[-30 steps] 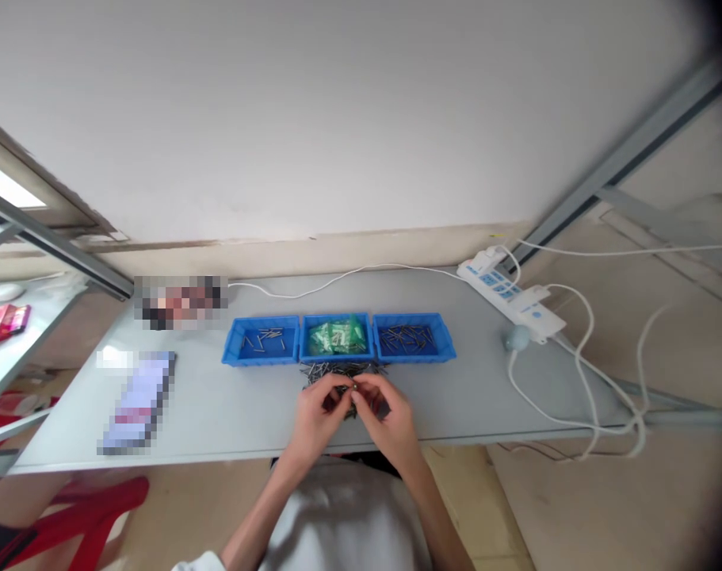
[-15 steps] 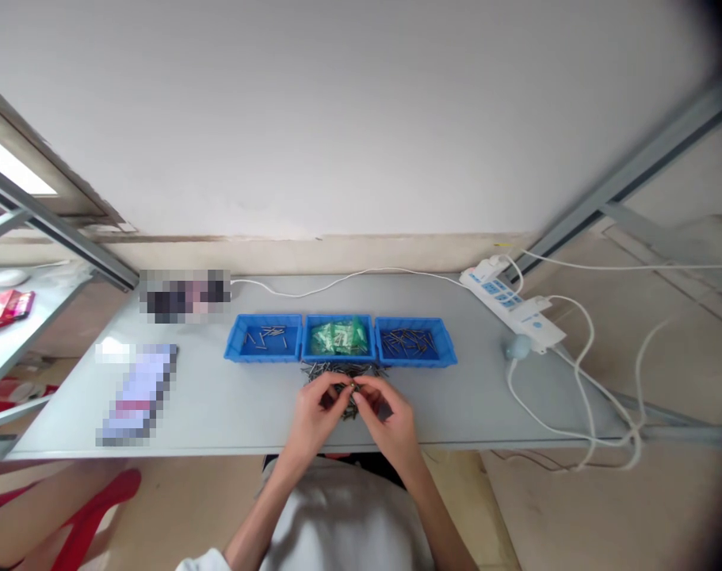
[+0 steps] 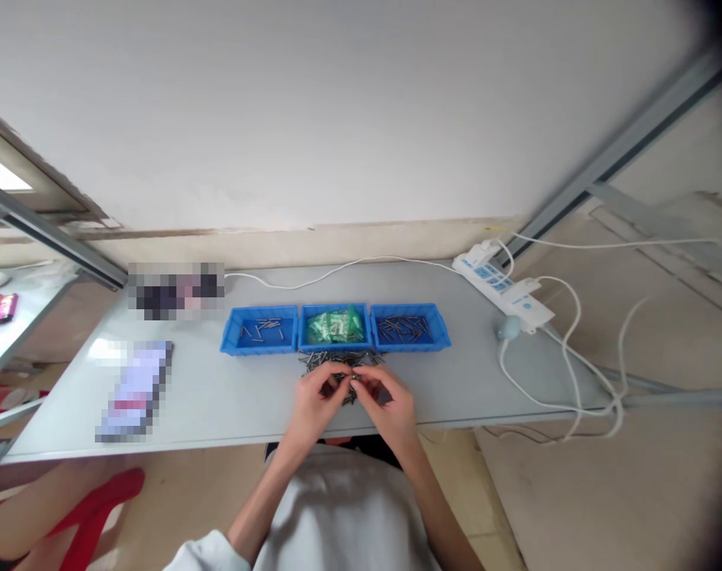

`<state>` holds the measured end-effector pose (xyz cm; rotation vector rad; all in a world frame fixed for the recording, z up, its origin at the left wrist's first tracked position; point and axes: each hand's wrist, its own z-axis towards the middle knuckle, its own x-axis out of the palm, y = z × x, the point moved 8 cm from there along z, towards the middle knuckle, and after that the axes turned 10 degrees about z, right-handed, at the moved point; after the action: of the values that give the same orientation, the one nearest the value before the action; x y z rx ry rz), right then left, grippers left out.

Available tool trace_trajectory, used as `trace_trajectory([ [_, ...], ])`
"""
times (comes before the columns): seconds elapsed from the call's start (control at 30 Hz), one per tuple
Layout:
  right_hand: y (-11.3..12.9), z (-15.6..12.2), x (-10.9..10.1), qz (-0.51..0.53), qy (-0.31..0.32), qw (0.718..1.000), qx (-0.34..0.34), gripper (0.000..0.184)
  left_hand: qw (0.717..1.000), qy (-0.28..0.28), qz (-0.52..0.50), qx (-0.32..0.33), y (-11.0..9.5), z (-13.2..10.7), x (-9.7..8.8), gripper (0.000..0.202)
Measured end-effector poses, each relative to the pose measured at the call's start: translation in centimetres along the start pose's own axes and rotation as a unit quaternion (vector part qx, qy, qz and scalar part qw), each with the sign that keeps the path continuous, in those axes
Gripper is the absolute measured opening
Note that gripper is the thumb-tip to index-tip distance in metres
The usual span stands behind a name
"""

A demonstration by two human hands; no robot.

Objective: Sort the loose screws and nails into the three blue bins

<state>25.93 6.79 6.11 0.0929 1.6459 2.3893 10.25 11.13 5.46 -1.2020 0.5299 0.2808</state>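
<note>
Supervisor: Findings, please. How does the left hand (image 3: 316,402) stand?

Operator: From my remote post I record it pinched narrow, thumb and forefinger closed on a small piece (image 3: 354,377). I cannot tell what the piece is; it shows too small in my view.

Supervisor: And the right hand (image 3: 392,403)?

Operator: Equally narrow. I observe its thumb and forefinger set on the same piece from the opposite side, so that the fingertips of both hands meet there.

Supervisor: Position of the work?

Operator: The small piece is held over a pile of slender metal parts (image 3: 340,359), near the front edge of the grey table (image 3: 242,404). The hands partly hide that pile.

Supervisor: What lies beyond?

Operator: Three in a row, all blue. The left tray (image 3: 259,349) holds a few scattered pins (image 3: 269,323). The middle tray (image 3: 337,346) contains green-and-clear packets (image 3: 335,326). The right tray (image 3: 411,346) holds darker pins (image 3: 403,326), more numerous than those on the left.

Supervisor: Surroundings?

Operator: To the right I note a white power strip (image 3: 503,292), lying aslant, with white cables (image 3: 615,408) trailing. On the left lies a flat object (image 3: 135,388), pixelated, and behind it a second pixelated item (image 3: 177,293). Below the table's left end I see a red stool (image 3: 111,492) and another person's limb (image 3: 33,507).
</note>
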Motion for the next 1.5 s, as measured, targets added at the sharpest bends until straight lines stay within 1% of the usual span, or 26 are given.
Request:
trace_trajectory([
  [0.17, 0.9, 0.2, 0.4, -0.014, 0.000, 1.000, -0.020, 0.011, 1.000, -0.001, -0.003, -0.002, -0.2, 0.0, -0.1, 0.011],
  [0.23, 1.6, 1.0, -0.1, -0.040, -0.013, 0.998, -0.035, 0.012, 1.000, -0.008, -0.010, -0.012, -0.3, 0.0, -0.2, 0.011],
  [0.27, 2.0, 1.6, -0.8, -0.060, -0.033, 0.997, -0.043, 0.013, 1.000, -0.013, -0.015, -0.020, -0.3, 0.0, -0.3, 0.012],
  [0.33, 3.0, 3.0, -2.9, -0.114, -0.095, 0.987, -0.056, 0.015, 0.999, -0.024, -0.022, -0.037, -0.2, 0.0, -0.5, 0.014],
  [0.37, 3.4, 3.7, -4.2, -0.149, -0.131, 0.979, -0.057, 0.018, 0.998, -0.028, -0.024, -0.043, -0.2, 0.0, -0.6, 0.014],
  [0.4, 3.9, 4.4, -5.1, -0.187, -0.152, 0.969, -0.059, 0.021, 0.998, -0.029, -0.025, -0.047, -0.1, -0.1, -0.6, 0.015],
  [0.47, 4.5, 5.1, -6.2, -0.238, -0.164, 0.956, -0.061, 0.027, 0.998, -0.028, -0.026, -0.052, 0.0, -0.2, -0.6, 0.016],
  [0.5, 4.7, 4.9, -6.5, -0.248, -0.168, 0.952, -0.065, 0.028, 0.998, -0.029, -0.027, -0.054, 0.0, -0.2, -0.6, 0.018],
  [0.53, 4.8, 4.6, -6.4, -0.253, -0.158, 0.952, -0.070, 0.027, 0.997, -0.034, -0.028, -0.057, 0.0, -0.3, -0.7, 0.019],
  [0.57, 4.7, 4.0, -5.9, -0.254, -0.134, 0.955, -0.077, 0.024, 0.997, -0.041, -0.029, -0.061, 0.1, -0.4, -0.9, 0.020],
  [0.6, 4.5, 3.3, -5.0, -0.254, -0.094, 0.959, -0.083, 0.021, 0.996, -0.050, -0.030, -0.066, 0.2, -0.5, -1.1, 0.021],
  [0.67, 3.7, 1.6, -2.8, -0.256, 0.016, 0.962, -0.091, 0.017, 0.994, -0.065, -0.037, -0.075, 0.2, -0.7, -1.5, 0.024],
  [0.7, 3.3, 0.7, -2.1, -0.256, 0.048, 0.961, -0.089, 0.017, 0.994, -0.068, -0.042, -0.078, 0.2, -0.7, -1.6, 0.025],
  [0.73, 2.8, 0.0, -1.6, -0.258, 0.072, 0.960, -0.084, 0.016, 0.993, -0.070, -0.046, -0.081, 0.2, -0.8, -1.6, 0.026],
  [0.77, 2.4, -0.6, -1.4, -0.260, 0.081, 0.959, -0.077, 0.016, 0.993, -0.070, -0.050, -0.083, 0.2, -0.8, -1.7, 0.027],
  [0.87, 1.4, -1.5, -1.4, -0.267, 0.083, 0.959, -0.057, 0.015, 0.993, -0.065, -0.055, -0.087, 0.0, -0.6, -1.6, 0.030],
  [0.97, 0.6, -1.7, -1.4, -0.274, 0.079, 0.957, -0.044, 0.015, 0.993, -0.060, -0.052, -0.083, -0.2, -0.4, -1.6, 0.032],
  [1.1, -0.4, -1.7, -1.2, -0.283, 0.069, 0.956, -0.022, 0.021, 0.994, -0.057, -0.050, -0.081, -0.2, -0.4, -1.6, 0.029],
  [1.23, -0.7, -1.7, -1.4, -0.274, 0.061, 0.960, -0.019, 0.026, 0.993, -0.063, -0.054, -0.086, 0.0, -0.6, -1.6, 0.027],
  [1.37, -0.6, -1.6, -2.1, -0.241, 0.037, 0.970, -0.002, 0.025, 0.993, -0.065, -0.051, -0.080, 0.0, -0.6, -1.6, 0.027],
  [1.43, -0.5, -1.5, -2.2, -0.210, 0.026, 0.977, 0.010, 0.023, 0.995, -0.049, -0.047, -0.068, -0.1, -0.6, -1.2, 0.026],
  [1.5, -0.3, -1.2, -1.8, -0.173, 0.023, 0.985, 0.016, 0.019, 0.997, -0.020, -0.043, -0.052, -0.2, -0.5, -0.6, 0.025],
])
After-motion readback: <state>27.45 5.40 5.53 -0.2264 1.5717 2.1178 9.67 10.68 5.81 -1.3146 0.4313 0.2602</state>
